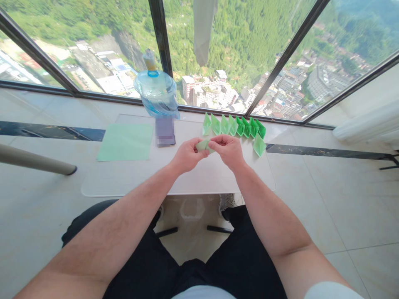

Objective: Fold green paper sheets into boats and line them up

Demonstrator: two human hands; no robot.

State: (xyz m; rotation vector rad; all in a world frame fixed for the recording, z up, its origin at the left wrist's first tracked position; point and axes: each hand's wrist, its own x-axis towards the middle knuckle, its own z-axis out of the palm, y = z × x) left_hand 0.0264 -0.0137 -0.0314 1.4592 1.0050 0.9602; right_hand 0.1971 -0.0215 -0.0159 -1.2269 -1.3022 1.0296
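Both hands close together at frame centre, above the table; one pale green, small folded paper piece (202, 145) is pinched between them. Its left part is gripped by the left hand (188, 155), its right end by the fingertips of the right hand (228, 150). Long axis: roughly sideways across the frame, right end slightly lower; much of the outline is covered by fingers, so which end is the front cannot be told.

Just beyond, right of centre: nine pointed, boat-like folded paper shapes counted. Eight are set in a row, four pale green (215, 125) on the left, four darker green (247, 128) on the right, long axes mostly up and down the frame, tops leaned slightly left. One more pale green shape (259, 145) is placed nearer, below the row's right end, likewise angled.

Left of centre: one dark, flat rectangular device (165, 132), its face blurred; beside it, one flat pale green paper sheet (125, 142), longer sideways. All are carried by one white, round-cornered table (193, 180). Upper centre-left, by the window: one clear blue plastic water bottle (158, 93).
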